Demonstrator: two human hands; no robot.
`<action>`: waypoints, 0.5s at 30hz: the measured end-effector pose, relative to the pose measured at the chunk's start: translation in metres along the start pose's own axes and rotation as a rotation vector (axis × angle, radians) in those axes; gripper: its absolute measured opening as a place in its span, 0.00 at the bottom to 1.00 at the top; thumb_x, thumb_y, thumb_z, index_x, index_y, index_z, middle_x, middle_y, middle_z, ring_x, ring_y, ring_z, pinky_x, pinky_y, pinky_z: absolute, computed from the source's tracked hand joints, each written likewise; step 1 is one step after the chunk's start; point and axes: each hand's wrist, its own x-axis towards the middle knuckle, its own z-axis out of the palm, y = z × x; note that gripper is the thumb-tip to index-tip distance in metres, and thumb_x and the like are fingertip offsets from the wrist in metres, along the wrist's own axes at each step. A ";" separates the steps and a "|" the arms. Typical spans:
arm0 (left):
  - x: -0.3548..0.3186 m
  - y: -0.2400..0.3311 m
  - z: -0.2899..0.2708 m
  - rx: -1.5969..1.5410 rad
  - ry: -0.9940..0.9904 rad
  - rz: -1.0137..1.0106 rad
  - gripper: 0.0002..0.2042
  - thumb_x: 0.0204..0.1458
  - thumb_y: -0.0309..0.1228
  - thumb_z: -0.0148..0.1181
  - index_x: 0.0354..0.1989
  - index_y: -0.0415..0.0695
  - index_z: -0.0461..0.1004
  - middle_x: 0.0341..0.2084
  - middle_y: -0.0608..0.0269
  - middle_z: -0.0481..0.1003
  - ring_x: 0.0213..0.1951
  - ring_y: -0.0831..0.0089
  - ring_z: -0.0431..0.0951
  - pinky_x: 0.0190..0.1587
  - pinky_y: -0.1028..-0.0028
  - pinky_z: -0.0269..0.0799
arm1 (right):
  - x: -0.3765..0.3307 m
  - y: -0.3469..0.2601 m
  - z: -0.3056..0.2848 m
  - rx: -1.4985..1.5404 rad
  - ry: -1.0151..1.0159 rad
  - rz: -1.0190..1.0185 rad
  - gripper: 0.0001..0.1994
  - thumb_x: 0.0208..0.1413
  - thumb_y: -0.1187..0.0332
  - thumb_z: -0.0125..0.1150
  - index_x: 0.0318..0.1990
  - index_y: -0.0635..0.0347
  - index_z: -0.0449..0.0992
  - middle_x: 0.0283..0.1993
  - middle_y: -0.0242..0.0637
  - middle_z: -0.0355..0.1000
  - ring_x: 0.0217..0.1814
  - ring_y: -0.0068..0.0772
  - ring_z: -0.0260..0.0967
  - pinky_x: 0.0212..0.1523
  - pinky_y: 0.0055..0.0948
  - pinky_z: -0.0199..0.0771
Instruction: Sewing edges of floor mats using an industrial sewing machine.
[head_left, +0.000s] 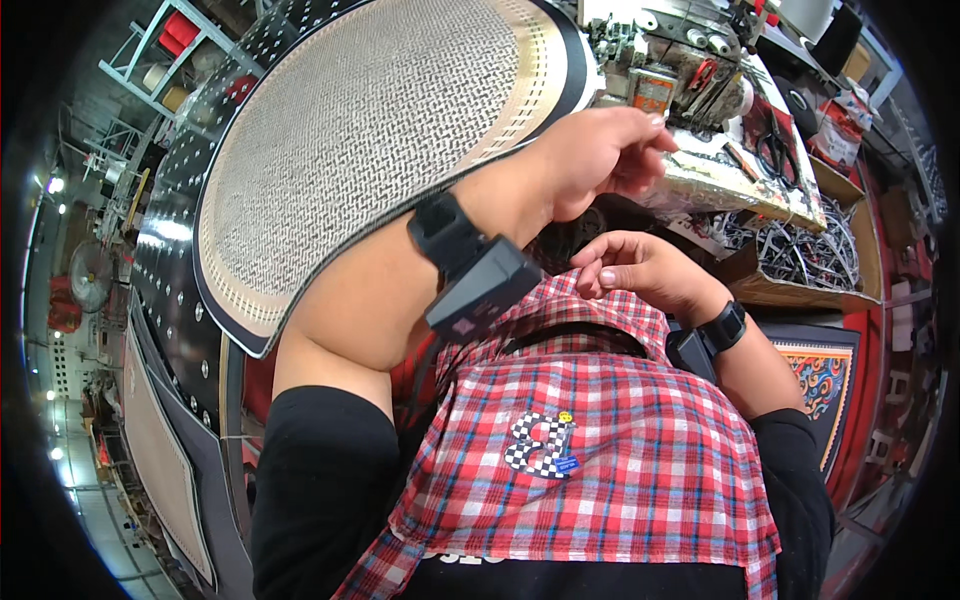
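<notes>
My left hand (612,160) is at the front edge of the sewing machine table, its fingers loosely curled and apart, with nothing visible in them. The left forearm reaches across the near right edge of a rounded mat (380,120), which has a grey woven-pattern middle, a beige border and a dark rim. Closer to my body, my right hand (645,272) hovers over my apron, fingers bent and thumb apart, also with nothing visible in it. Just beyond the left hand stands the sewing machine (690,75). A black device is strapped to each wrist.
A black studded table (170,235) bears the mat. Scissors (778,155) lie on the machine's table (740,190). A cardboard box (825,295) of tangled grey trimmings sits at the right, above a patterned mat (815,385). Another beige mat (165,450) leans at the lower left.
</notes>
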 end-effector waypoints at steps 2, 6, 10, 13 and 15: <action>-0.012 -0.010 -0.003 0.132 -0.025 0.079 0.12 0.54 0.35 0.42 0.33 0.38 0.68 0.20 0.67 0.68 0.25 0.79 0.67 0.32 0.79 0.65 | 0.002 0.001 -0.002 0.019 0.013 0.034 0.12 0.50 0.70 0.55 0.41 0.65 0.68 0.37 0.35 0.70 0.40 0.23 0.67 0.43 0.22 0.65; -0.068 -0.046 -0.024 0.501 -0.066 -0.050 0.09 0.53 0.30 0.46 0.36 0.36 0.67 0.24 0.63 0.70 0.31 0.76 0.70 0.37 0.76 0.66 | 0.009 0.006 -0.016 0.038 0.049 0.007 0.11 0.52 0.68 0.52 0.41 0.64 0.68 0.36 0.34 0.70 0.35 0.20 0.67 0.39 0.21 0.67; -0.191 -0.109 -0.125 -0.338 0.118 -0.032 0.21 0.57 0.40 0.34 0.52 0.36 0.58 0.51 0.48 0.61 0.51 0.61 0.64 0.53 0.64 0.60 | 0.028 0.001 -0.017 0.093 0.267 0.029 0.19 0.54 0.60 0.49 0.50 0.60 0.63 0.38 0.30 0.68 0.33 0.18 0.66 0.36 0.19 0.68; -0.292 -0.118 -0.172 -0.373 0.521 0.328 0.23 0.56 0.42 0.31 0.54 0.38 0.55 0.54 0.50 0.57 0.53 0.59 0.61 0.54 0.60 0.57 | 0.055 -0.007 -0.028 0.208 0.326 -0.051 0.16 0.55 0.57 0.45 0.46 0.57 0.65 0.35 0.28 0.68 0.31 0.18 0.65 0.35 0.21 0.68; -0.325 -0.112 -0.181 -0.421 0.949 0.695 0.25 0.56 0.45 0.27 0.56 0.40 0.53 0.57 0.53 0.53 0.55 0.57 0.57 0.56 0.56 0.54 | 0.074 -0.015 -0.027 0.239 0.324 -0.105 0.13 0.55 0.57 0.46 0.39 0.54 0.67 0.34 0.27 0.68 0.30 0.17 0.64 0.33 0.20 0.67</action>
